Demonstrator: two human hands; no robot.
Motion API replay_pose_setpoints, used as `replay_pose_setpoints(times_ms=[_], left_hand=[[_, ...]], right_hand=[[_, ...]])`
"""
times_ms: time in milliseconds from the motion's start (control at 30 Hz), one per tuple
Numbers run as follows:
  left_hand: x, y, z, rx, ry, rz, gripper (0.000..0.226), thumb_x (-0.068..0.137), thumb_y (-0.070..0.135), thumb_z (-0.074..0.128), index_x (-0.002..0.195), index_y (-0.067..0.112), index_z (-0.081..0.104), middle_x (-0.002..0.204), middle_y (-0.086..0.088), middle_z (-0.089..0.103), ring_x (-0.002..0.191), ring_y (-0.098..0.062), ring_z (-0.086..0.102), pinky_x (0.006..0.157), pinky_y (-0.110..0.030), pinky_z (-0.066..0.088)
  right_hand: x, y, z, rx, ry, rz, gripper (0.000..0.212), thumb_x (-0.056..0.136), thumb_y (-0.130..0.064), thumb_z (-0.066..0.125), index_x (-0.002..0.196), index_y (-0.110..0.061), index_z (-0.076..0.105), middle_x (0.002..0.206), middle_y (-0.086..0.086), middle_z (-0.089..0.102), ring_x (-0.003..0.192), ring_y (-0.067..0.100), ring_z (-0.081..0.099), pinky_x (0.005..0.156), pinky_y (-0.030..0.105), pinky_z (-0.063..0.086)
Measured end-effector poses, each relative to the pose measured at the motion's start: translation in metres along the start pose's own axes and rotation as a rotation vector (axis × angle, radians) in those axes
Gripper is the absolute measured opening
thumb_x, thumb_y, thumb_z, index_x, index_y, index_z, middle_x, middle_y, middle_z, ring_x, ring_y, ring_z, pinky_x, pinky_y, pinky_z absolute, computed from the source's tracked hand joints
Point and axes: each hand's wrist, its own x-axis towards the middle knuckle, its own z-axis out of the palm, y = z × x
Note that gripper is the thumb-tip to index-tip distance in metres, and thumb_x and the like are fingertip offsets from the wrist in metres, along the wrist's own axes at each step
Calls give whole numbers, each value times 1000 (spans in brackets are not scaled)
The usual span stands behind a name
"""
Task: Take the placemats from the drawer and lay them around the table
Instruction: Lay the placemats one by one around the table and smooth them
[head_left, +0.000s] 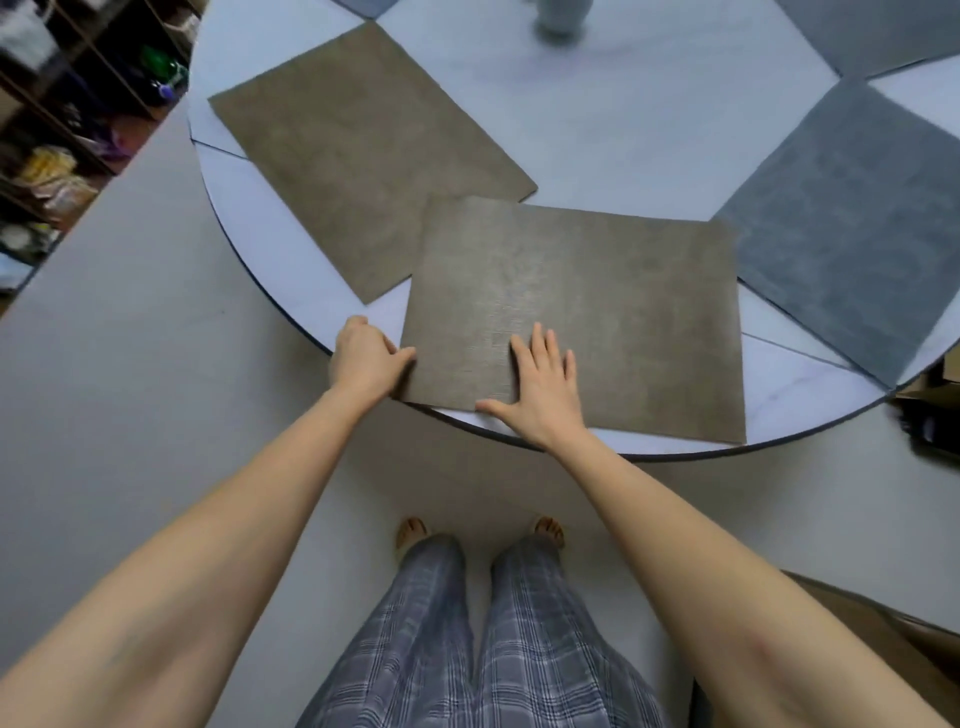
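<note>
While right hand (540, 384) lies flat, fingers spread, pressing nearest brown textured rectangular placemat (597, 312) at near rim of round pale surface (779, 384), left hand (366, 356) pinches its left edge. Second brown placemat (358, 156) left of it, corner tucked under; grey placemat (852, 234) right. Others farther round. Laying seems nearly done; drawer unseen.

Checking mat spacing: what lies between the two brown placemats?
Nothing: in the head view the near brown placemat overlaps the far brown placemat's corner.
</note>
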Motion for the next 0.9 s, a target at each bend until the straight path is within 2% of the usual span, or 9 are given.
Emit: replay_pose_setpoints(times_ms=[100,167,267,433,733,900], left_hand=[[3,-4,-3,-32,-21,50,25,81,30,74,84,5,77,151,-19,31,144,-24,24,111,-37,35],[5,-7,-4,-59,-62,25,25,82,28,74,92,6,77,157,-18,19,148,-24,10,116,-36,27],[9,-9,-5,-77,-80,-5,23,84,25,73,96,6,75,160,-13,13,149,-21,2,115,-37,27],[19,-10,-3,-75,-92,-31,30,85,25,72,103,1,71,161,-9,11,149,-20,0,113,-38,29],[30,-13,4,-3,-138,7,50,82,33,74,115,-4,66,160,-15,7,148,-28,8,119,-35,16],[28,-14,7,-65,-129,-17,42,80,25,77,108,-5,68,161,-11,4,149,-24,7,119,-36,20]], right_hand=[[-6,-8,12,-45,35,122,106,74,-73,54,152,-25,0,159,10,-17,146,25,-18,116,51,-12],[-15,-13,17,-39,66,259,111,69,-81,50,151,-30,-4,157,11,-22,145,27,-21,113,54,-13],[-27,-22,25,52,95,430,113,65,-85,48,151,-33,-4,156,12,-26,144,29,-23,112,60,-9],[-30,-27,25,74,67,466,112,68,-85,45,151,-32,-8,156,13,-25,144,29,-24,110,62,-9],[-28,-26,30,73,82,456,115,66,-86,44,151,-31,-9,156,12,-24,144,29,-24,108,64,-12],[-27,-26,31,72,92,459,116,65,-87,44,151,-31,-10,156,12,-24,144,28,-25,109,64,-13]])
